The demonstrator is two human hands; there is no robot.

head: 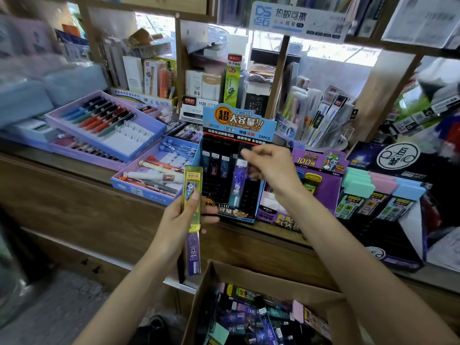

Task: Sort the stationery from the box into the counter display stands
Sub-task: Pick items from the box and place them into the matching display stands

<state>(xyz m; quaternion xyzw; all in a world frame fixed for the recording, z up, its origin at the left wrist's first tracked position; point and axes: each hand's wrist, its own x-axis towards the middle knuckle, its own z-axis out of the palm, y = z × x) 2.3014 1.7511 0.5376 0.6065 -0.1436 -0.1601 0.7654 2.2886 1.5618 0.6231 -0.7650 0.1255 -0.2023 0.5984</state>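
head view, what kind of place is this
Most likely a stationery shop counter: a purple tray of pens, a blue display stand of lead refill cases, and packaged stationery on wooden shelves behind.

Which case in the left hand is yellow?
The yellow case is the upper one, under the thumb of the left hand; the purple case juts out below.

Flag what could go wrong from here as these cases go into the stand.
1. The right hand pinches the purple lead case only near its top, so it may tilt and miss its slot in the blue display stand.
2. The left hand grips a yellow case and a lower purple case together; the lower one might slip toward the cardboard box.
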